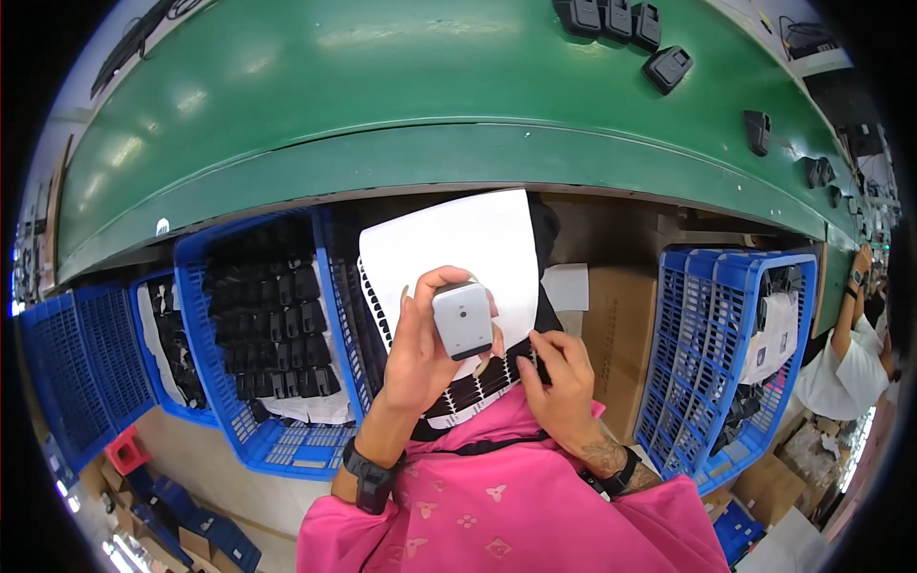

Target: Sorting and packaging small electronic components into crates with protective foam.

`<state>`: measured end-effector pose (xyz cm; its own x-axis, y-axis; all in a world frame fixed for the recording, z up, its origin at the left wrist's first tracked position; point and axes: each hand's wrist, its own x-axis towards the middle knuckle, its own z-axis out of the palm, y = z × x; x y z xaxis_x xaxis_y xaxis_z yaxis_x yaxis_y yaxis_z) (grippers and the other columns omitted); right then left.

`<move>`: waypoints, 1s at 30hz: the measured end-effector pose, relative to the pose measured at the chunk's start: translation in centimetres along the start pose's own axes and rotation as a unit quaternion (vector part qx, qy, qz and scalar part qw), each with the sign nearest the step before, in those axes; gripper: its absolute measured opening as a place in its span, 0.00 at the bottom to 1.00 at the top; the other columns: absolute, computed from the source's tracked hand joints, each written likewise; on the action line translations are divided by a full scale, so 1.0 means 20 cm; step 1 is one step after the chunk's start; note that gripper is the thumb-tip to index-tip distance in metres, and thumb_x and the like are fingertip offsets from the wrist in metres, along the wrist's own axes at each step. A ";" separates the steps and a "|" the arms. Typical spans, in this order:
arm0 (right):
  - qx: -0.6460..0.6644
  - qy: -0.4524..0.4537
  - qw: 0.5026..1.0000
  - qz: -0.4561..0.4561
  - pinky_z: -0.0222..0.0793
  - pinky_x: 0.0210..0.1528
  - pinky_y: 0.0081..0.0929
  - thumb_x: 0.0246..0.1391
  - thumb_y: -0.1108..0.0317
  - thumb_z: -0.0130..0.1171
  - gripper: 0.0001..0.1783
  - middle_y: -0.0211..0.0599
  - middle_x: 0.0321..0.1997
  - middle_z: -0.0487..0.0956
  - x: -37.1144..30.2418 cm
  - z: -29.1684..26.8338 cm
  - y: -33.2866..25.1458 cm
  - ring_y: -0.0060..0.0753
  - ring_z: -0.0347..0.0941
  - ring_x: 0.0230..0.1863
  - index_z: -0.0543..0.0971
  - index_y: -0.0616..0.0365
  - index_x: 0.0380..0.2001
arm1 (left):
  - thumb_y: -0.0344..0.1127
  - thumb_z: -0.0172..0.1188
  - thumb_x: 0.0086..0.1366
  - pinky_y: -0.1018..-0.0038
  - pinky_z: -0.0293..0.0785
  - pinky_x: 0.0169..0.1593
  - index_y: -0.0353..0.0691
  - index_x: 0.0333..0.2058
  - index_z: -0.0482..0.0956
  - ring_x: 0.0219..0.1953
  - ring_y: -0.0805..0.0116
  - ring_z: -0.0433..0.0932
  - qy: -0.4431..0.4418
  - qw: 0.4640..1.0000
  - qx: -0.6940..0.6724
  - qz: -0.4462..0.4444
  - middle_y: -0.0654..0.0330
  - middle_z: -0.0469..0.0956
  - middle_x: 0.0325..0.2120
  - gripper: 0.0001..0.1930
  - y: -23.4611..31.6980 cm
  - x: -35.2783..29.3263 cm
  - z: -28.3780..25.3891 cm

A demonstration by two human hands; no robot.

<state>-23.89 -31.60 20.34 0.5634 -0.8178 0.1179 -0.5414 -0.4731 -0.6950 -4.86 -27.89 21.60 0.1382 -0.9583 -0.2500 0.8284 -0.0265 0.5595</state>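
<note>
My left hand [420, 346] is wrapped around a small rounded device [462, 318], with its pale grey face turned up and a dark rim at the near end. My right hand [562, 380] has thumb and forefinger drawn together at the right edge of a sheet of black labels [489, 385] lying over my lap. A fingertip-sized piece, if there is one in that pinch, is too small to make out. Large white paper [458, 227] lies beyond, bent up toward the table edge, with a row of black labels along its left side.
Blue plastic crates [205, 329] filled with rows of black devices stand left, another crate [683, 353] right beside a cardboard box [619, 353]. Black chargers [668, 69] lie on the green table [315, 76]. Another person [845, 368] sits far right. A red stool [126, 449] stands lower left.
</note>
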 end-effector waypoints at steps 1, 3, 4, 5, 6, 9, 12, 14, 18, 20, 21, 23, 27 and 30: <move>0.010 0.014 1.000 0.017 0.70 0.38 0.32 0.43 0.78 0.65 0.19 0.45 0.39 0.75 -0.01 0.00 0.01 0.43 0.72 0.37 0.78 0.67 0.42 | 0.65 0.32 0.69 0.66 0.70 0.35 0.46 0.55 0.57 0.32 0.53 0.76 0.009 1.000 -0.018 -0.004 0.48 0.70 0.41 0.30 0.00 0.00 0.01; 0.022 0.022 0.999 0.024 0.70 0.37 0.32 0.44 0.78 0.65 0.15 0.43 0.36 0.75 0.00 0.00 0.00 0.43 0.73 0.35 0.78 0.66 0.39 | 0.66 0.29 0.69 0.66 0.70 0.35 0.47 0.55 0.58 0.33 0.52 0.76 0.006 1.000 -0.014 0.001 0.48 0.70 0.42 0.31 -0.01 0.00 -0.01; 0.028 0.030 0.999 0.018 0.70 0.36 0.31 0.44 0.79 0.64 0.13 0.43 0.35 0.76 0.00 0.00 0.01 0.43 0.73 0.34 0.78 0.66 0.36 | 0.66 0.29 0.69 0.66 0.70 0.35 0.47 0.55 0.58 0.32 0.52 0.76 0.002 1.000 -0.027 0.012 0.47 0.70 0.43 0.31 -0.01 0.00 -0.01; 0.033 0.038 0.999 0.012 0.70 0.35 0.30 0.44 0.80 0.64 0.11 0.42 0.34 0.76 0.00 -0.01 0.01 0.42 0.73 0.32 0.78 0.65 0.34 | 0.66 0.29 0.69 0.65 0.71 0.35 0.47 0.55 0.58 0.32 0.52 0.76 -0.002 0.999 -0.039 0.023 0.47 0.70 0.43 0.31 -0.02 0.00 -0.01; 0.033 0.035 0.999 0.012 0.70 0.35 0.30 0.44 0.80 0.64 0.11 0.42 0.34 0.76 -0.01 -0.02 0.02 0.42 0.73 0.32 0.78 0.65 0.34 | 0.66 0.29 0.69 0.65 0.71 0.35 0.47 0.55 0.58 0.32 0.52 0.76 0.000 0.999 -0.041 0.023 0.47 0.70 0.43 0.31 -0.02 -0.01 -0.01; 0.079 -0.002 0.997 -0.010 0.69 0.34 0.28 0.44 0.82 0.62 0.08 0.41 0.32 0.76 -0.02 -0.08 0.02 0.40 0.73 0.31 0.76 0.64 0.30 | 0.63 0.25 0.70 0.64 0.70 0.41 0.45 0.55 0.57 0.35 0.56 0.75 0.006 0.996 -0.082 0.027 0.48 0.71 0.43 0.30 -0.01 0.00 0.01; 0.126 -0.042 0.991 -0.024 0.68 0.34 0.26 0.45 0.83 0.60 0.07 0.42 0.32 0.75 -0.01 -0.22 -0.04 0.36 0.73 0.32 0.74 0.63 0.29 | 0.62 0.32 0.71 0.64 0.72 0.40 0.44 0.54 0.58 0.35 0.57 0.76 0.004 0.997 -0.068 0.022 0.48 0.70 0.45 0.28 0.00 0.02 0.03; 0.186 -0.043 0.981 0.034 0.68 0.35 0.24 0.48 0.84 0.57 0.07 0.41 0.35 0.74 0.01 -0.31 -0.07 0.30 0.71 0.34 0.73 0.64 0.31 | 0.57 0.43 0.70 0.66 0.73 0.37 0.43 0.55 0.57 0.34 0.58 0.76 0.002 1.000 0.024 0.018 0.48 0.68 0.48 0.26 0.02 0.00 0.05; 0.295 -0.047 0.946 0.126 0.66 0.40 0.19 0.52 0.84 0.54 0.05 0.37 0.39 0.70 0.12 -0.37 -0.11 0.22 0.68 0.35 0.72 0.66 0.33 | 0.41 0.67 0.50 0.68 0.76 0.45 0.33 0.44 0.69 0.43 0.60 0.78 -0.028 0.962 0.270 -0.014 0.40 0.61 0.60 0.26 0.11 -0.12 0.15; 0.300 -0.072 0.942 0.131 0.66 0.40 0.19 0.53 0.84 0.54 0.05 0.37 0.39 0.70 0.16 -0.36 -0.11 0.22 0.68 0.36 0.72 0.66 0.33 | 0.34 0.64 0.50 0.66 0.59 0.62 0.33 0.49 0.70 0.59 0.55 0.66 -0.113 0.937 0.331 0.012 0.40 0.60 0.61 0.27 0.13 -0.13 0.19; 0.308 -0.101 0.936 0.134 0.66 0.41 0.19 0.53 0.84 0.54 0.05 0.37 0.39 0.70 0.18 -0.36 -0.11 0.22 0.68 0.36 0.72 0.66 0.33 | 0.34 0.63 0.50 0.66 0.53 0.65 0.32 0.52 0.70 0.63 0.54 0.62 -0.131 0.941 0.311 -0.007 0.40 0.60 0.61 0.28 0.12 -0.13 0.20; 0.308 -0.117 0.937 0.120 0.66 0.40 0.18 0.53 0.84 0.53 0.05 0.37 0.39 0.70 0.20 -0.36 -0.13 0.21 0.68 0.36 0.72 0.66 0.34 | 0.33 0.62 0.51 0.66 0.55 0.64 0.30 0.55 0.68 0.62 0.53 0.63 -0.162 0.935 0.316 0.017 0.42 0.61 0.61 0.31 0.11 -0.13 0.19; 0.405 -0.075 0.883 0.224 0.65 0.38 0.15 0.54 0.83 0.53 0.05 0.33 0.38 0.72 0.21 -0.36 -0.19 0.18 0.68 0.34 0.72 0.66 0.35 | 0.33 0.62 0.52 0.66 0.57 0.64 0.30 0.57 0.66 0.61 0.53 0.65 -0.148 0.927 0.344 0.024 0.43 0.63 0.59 0.32 0.11 -0.12 0.20; 0.455 -0.044 0.845 0.278 0.66 0.37 0.14 0.55 0.83 0.53 0.06 0.31 0.36 0.73 0.22 -0.35 -0.19 0.16 0.69 0.34 0.71 0.65 0.36 | 0.36 0.63 0.52 0.66 0.58 0.63 0.31 0.56 0.68 0.61 0.54 0.65 -0.043 0.973 0.222 -0.053 0.44 0.62 0.60 0.32 0.10 -0.14 0.22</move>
<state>-23.84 -35.75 28.48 0.4455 -0.7845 -0.4314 -0.0554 0.4568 -0.8879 -6.07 -26.61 26.89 0.0028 -0.9632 -0.2688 0.5171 -0.2286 0.8248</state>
